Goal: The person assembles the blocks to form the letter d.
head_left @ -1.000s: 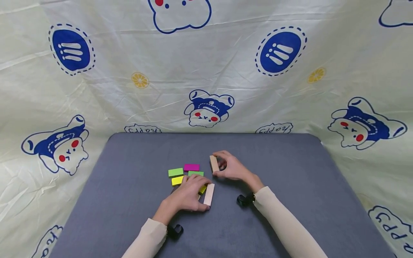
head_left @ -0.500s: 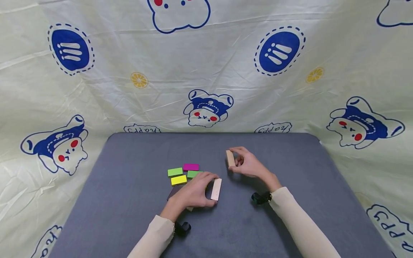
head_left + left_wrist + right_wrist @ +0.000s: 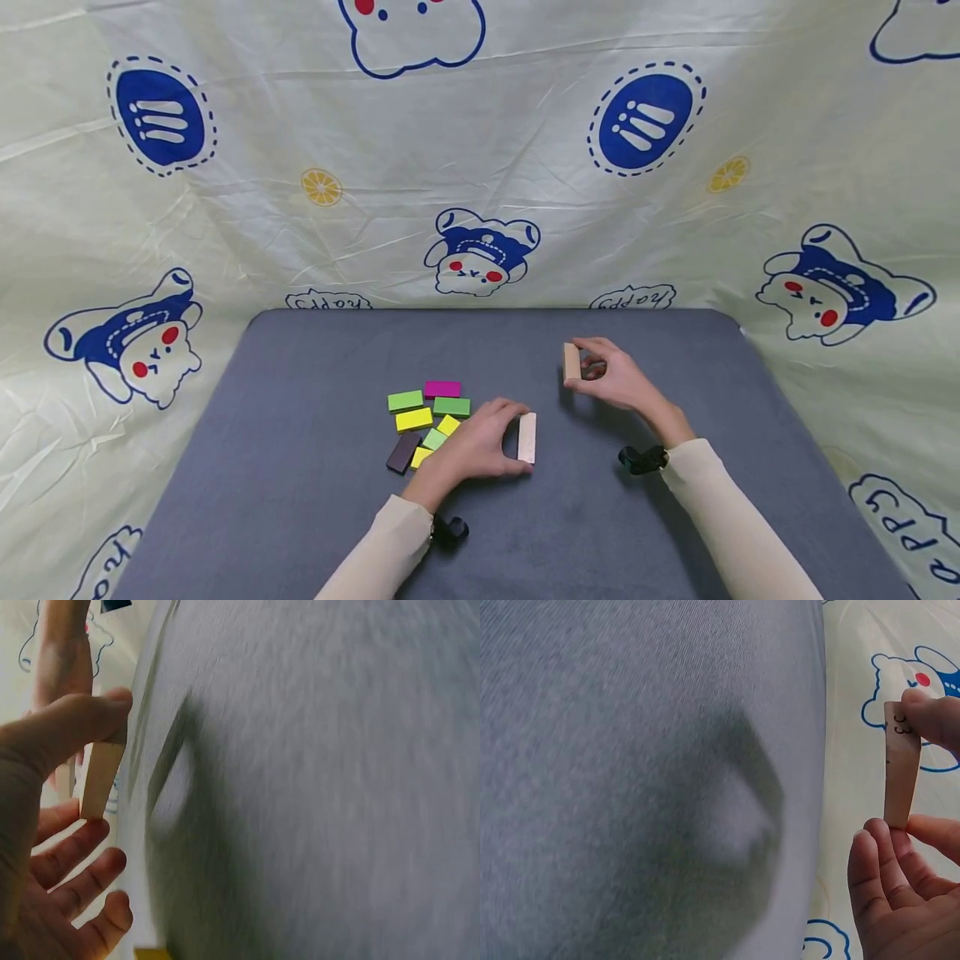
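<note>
My left hand (image 3: 480, 443) pinches a pale wooden block (image 3: 527, 437) by its ends between thumb and fingertips, right of the coloured blocks. In the left wrist view that wooden block (image 3: 101, 780) is raised off the table, its shadow apart from it. Farther back and to the right, my right hand (image 3: 621, 379) grips a second wooden block (image 3: 572, 363) the same way. Dark printed marks show on this second block (image 3: 901, 765) in the right wrist view, and it too hangs above the cloth. Part of the coloured group lies close to my left hand and wrist.
On the grey table (image 3: 300, 500) lie coloured blocks: a magenta block (image 3: 442, 389), a green block (image 3: 406, 401), a yellow block (image 3: 414, 419), a dark block (image 3: 404, 452) and several others. A printed white curtain (image 3: 480, 150) stands behind the table and along its sides.
Both hands have moved right with their wooden blocks, the right hand also a little farther back. More of the yellow, green and dark blocks has come into sight behind the left hand.
</note>
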The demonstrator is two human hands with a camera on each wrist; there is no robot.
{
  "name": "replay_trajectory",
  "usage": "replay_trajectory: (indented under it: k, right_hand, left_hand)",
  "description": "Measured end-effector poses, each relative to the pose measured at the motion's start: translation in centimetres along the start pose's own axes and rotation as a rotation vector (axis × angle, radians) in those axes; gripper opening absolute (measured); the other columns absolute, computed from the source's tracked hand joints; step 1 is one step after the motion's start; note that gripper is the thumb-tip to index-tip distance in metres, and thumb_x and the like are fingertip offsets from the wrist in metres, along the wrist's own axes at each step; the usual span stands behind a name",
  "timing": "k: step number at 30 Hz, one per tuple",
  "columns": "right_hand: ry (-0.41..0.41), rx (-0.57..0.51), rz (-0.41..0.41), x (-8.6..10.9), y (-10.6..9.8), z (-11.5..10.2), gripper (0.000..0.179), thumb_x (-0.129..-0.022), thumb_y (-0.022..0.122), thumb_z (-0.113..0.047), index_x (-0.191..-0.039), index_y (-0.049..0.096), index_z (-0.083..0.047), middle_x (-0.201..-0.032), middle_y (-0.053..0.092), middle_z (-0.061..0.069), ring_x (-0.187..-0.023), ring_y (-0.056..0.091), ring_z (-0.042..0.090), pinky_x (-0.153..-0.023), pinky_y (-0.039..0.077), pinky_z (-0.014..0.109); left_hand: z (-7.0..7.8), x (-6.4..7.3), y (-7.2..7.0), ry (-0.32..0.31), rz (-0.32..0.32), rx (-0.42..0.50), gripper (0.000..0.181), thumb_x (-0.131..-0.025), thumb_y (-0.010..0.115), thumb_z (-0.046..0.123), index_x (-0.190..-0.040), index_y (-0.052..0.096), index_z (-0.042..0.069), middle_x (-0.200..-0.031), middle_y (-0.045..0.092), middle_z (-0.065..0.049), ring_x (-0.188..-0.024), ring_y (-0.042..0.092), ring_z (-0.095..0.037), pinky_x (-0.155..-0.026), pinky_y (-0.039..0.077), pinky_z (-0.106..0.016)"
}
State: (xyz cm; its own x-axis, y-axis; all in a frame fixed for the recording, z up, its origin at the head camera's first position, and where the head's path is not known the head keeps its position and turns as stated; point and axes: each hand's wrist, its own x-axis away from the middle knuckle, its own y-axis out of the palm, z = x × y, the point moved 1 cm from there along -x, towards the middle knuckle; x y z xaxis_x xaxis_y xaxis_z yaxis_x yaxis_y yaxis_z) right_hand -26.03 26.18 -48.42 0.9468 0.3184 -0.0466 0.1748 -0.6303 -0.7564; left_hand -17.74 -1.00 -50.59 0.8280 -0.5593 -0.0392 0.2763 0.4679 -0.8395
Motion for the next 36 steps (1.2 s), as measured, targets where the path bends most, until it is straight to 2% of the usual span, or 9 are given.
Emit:
replay_trajectory:
  k: [6,13,17,20,27,36]
  right_hand:
    - [0.006,0.002,0.019,0.2,-0.2,0.8,0.082,-0.087,0.083,-0.035,-0.153,0.046,-0.003,-0.142,0.051,0.02,-0.11,0.063,0.034,-0.092,0.055,0.051]
    - [0.029,-0.005,0.013,0.6,0.4,1.2,0.078,-0.087,0.084,-0.036,-0.149,0.049,-0.003,-0.126,0.058,0.018,-0.105,0.064,0.031,-0.089,0.055,0.048]
    - [0.021,-0.003,-0.001,0.8,0.9,1.2,0.077,-0.087,0.083,-0.037,-0.149,0.05,-0.004,-0.126,0.059,0.017,-0.104,0.065,0.031,-0.088,0.056,0.048]
    - [0.013,0.006,-0.001,0.9,1.3,1.2,0.077,-0.087,0.083,-0.04,-0.148,0.051,-0.005,-0.126,0.06,0.017,-0.103,0.065,0.03,-0.086,0.056,0.048]
    - [0.001,0.021,-0.016,1.5,2.4,1.2,0.073,-0.086,0.084,-0.037,-0.145,0.055,-0.005,-0.129,0.06,0.017,-0.097,0.064,0.025,-0.082,0.055,0.041]
    - [-0.061,0.055,-0.061,2.4,4.7,0.6,0.068,-0.085,0.084,-0.04,-0.14,0.061,-0.007,-0.126,0.062,0.011,-0.095,0.056,0.017,-0.076,0.048,0.033]
  left_hand:
    - [1.1,-0.8,1.7,-0.03,0.009,-0.031,0.079,-0.079,0.084,0.053,-0.144,0.056,0.018,-0.14,0.06,-0.002,-0.125,0.059,-0.02,-0.102,0.053,-0.038]
    - [2.7,-0.7,4.2,-0.045,0.066,-0.095,0.08,-0.077,0.085,0.057,-0.141,0.059,0.018,-0.135,0.063,-0.002,-0.119,0.061,-0.02,-0.096,0.055,-0.04]
    - [3.2,-0.7,5.0,-0.076,0.088,-0.117,0.079,-0.076,0.085,0.059,-0.14,0.06,0.019,-0.133,0.062,-0.001,-0.117,0.06,-0.019,-0.095,0.053,-0.04]
    - [3.4,-0.6,5.0,-0.09,0.08,-0.105,0.08,-0.077,0.084,0.06,-0.141,0.06,0.018,-0.134,0.061,-0.002,-0.118,0.06,-0.02,-0.096,0.053,-0.04]
    - [3.1,-0.1,4.5,-0.14,0.051,0.037,0.078,-0.083,0.079,0.057,-0.143,0.059,0.013,-0.14,0.057,-0.005,-0.125,0.057,-0.021,-0.104,0.051,-0.037]
    - [3.0,0.2,4.8,-0.134,0.077,0.035,0.07,-0.085,0.079,0.054,-0.137,0.066,0.009,-0.135,0.056,-0.006,-0.119,0.057,-0.021,-0.101,0.052,-0.035]
